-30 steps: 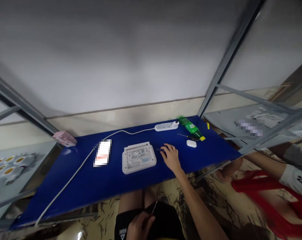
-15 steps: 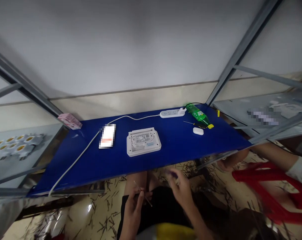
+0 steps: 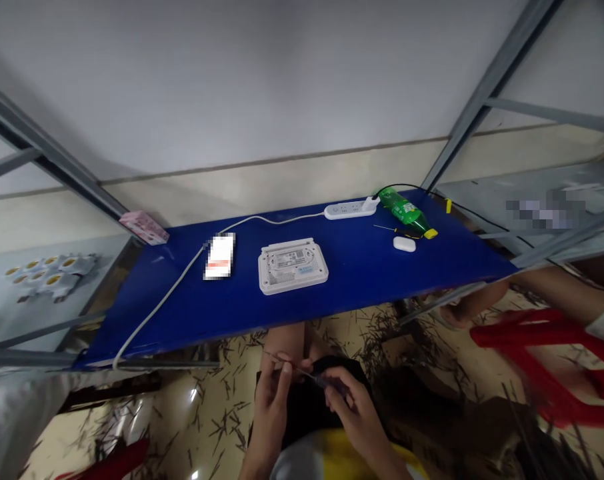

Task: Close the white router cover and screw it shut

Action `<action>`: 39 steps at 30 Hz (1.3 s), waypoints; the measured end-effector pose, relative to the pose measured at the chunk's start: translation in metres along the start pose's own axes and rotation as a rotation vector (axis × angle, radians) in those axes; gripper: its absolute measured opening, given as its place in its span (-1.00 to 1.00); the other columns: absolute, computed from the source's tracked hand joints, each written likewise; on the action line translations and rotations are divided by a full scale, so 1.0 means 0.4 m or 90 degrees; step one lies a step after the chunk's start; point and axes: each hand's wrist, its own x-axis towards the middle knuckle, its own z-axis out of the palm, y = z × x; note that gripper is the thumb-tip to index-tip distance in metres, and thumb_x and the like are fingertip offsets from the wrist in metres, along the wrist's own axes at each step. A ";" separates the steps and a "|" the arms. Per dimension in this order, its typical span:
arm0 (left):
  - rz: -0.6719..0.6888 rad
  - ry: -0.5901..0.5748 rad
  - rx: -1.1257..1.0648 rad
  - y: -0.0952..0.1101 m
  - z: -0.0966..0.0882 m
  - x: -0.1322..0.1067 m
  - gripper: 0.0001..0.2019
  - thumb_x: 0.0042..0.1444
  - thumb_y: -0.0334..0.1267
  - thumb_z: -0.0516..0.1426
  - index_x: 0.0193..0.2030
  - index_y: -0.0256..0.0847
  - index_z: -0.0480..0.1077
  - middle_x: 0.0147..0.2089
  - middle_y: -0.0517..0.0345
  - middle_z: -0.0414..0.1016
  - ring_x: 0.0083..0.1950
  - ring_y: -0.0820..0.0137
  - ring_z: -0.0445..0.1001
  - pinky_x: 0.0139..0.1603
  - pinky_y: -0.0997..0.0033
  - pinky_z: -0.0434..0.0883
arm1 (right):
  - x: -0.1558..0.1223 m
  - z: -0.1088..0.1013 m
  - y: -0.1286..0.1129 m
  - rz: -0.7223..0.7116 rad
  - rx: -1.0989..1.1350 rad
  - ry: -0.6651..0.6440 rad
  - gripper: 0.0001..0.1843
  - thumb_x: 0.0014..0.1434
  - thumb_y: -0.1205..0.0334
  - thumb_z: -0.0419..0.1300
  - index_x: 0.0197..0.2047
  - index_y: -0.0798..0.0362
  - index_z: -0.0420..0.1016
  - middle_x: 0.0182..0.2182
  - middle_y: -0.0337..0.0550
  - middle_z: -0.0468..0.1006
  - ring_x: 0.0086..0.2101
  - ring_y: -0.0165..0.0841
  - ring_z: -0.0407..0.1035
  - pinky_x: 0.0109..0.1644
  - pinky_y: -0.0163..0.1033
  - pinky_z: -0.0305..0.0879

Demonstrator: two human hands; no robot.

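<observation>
Above my lap, my left hand [image 3: 272, 407] is closed on a thin metal screwdriver shaft [image 3: 306, 373], whose far tip sticks out past the fingers. My right hand [image 3: 353, 408] wraps round a dark purplish screwdriver handle [image 3: 327, 383]. Shaft and handle now line up and appear to meet between the hands; whether they are joined I cannot tell. On the blue tabletop [image 3: 352, 277] beyond, untouched, a white router-like box [image 3: 295, 270] lies with its vented, labelled underside up.
A phone [image 3: 219, 257], pink box [image 3: 145, 227], power strip [image 3: 349, 209] with white cord, green bottle [image 3: 405, 210], thin screwdriver [image 3: 407, 233] and white case [image 3: 405, 244] are on the table. A red stool [image 3: 547, 340] and another person's arm [image 3: 552, 293] are at right.
My right hand has come left and down with the handle, bringing it to the shaft's near end. My left hand keeps its hold. The whole view has shifted slightly.
</observation>
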 end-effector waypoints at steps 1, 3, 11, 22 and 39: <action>0.002 -0.009 -0.010 -0.003 0.002 -0.004 -0.45 0.29 0.38 0.47 0.01 -0.08 0.66 -0.10 -0.02 0.89 -0.04 0.06 0.87 0.12 0.13 0.77 | -0.001 -0.001 -0.008 0.007 -0.005 -0.006 -0.44 0.45 -0.45 0.27 0.02 -0.16 0.79 -0.40 -0.18 0.68 -0.35 -0.14 0.60 -0.26 -0.14 0.52; 0.008 -0.039 -0.019 -0.012 0.009 -0.012 -0.49 0.33 0.34 0.46 0.00 -0.10 0.70 -0.06 -0.07 0.90 0.03 0.05 0.87 0.21 0.11 0.76 | -0.003 0.001 -0.025 0.011 -0.009 -0.024 -0.43 0.45 -0.46 0.28 0.03 -0.16 0.79 -0.33 -0.14 0.73 -0.30 -0.11 0.63 -0.16 -0.11 0.59; -0.006 -0.144 -0.018 -0.050 0.009 -0.034 -0.55 0.35 0.26 0.48 -0.02 -0.11 0.83 0.13 -0.18 0.91 0.24 -0.03 0.85 0.37 0.09 0.72 | -0.010 0.006 -0.090 -0.051 -0.002 -0.058 -0.52 0.53 -0.31 0.27 0.02 -0.08 0.75 -0.14 -0.02 0.82 -0.15 -0.09 0.73 -0.04 -0.14 0.67; 0.024 -0.159 -0.028 -0.021 -0.012 -0.063 -0.55 0.22 0.25 0.56 -0.16 -0.13 0.81 -0.06 -0.11 0.91 0.07 0.03 0.88 0.21 0.18 0.74 | -0.035 0.021 -0.127 -0.106 -0.055 -0.082 -0.65 0.50 -0.16 0.26 -0.03 -0.06 0.67 -0.28 -0.14 0.77 -0.36 -0.24 0.59 -0.28 -0.23 0.46; 0.090 0.112 0.081 -0.021 -0.109 -0.099 -0.32 0.01 0.51 0.55 -0.19 -0.15 0.81 -0.34 -0.01 0.79 -0.25 0.09 0.76 -0.09 0.21 0.72 | -0.101 0.018 0.020 -0.141 -0.078 -0.020 -0.70 0.51 -0.16 0.27 0.02 -0.24 0.78 -0.21 -0.15 0.83 -0.21 -0.11 0.75 -0.14 -0.17 0.65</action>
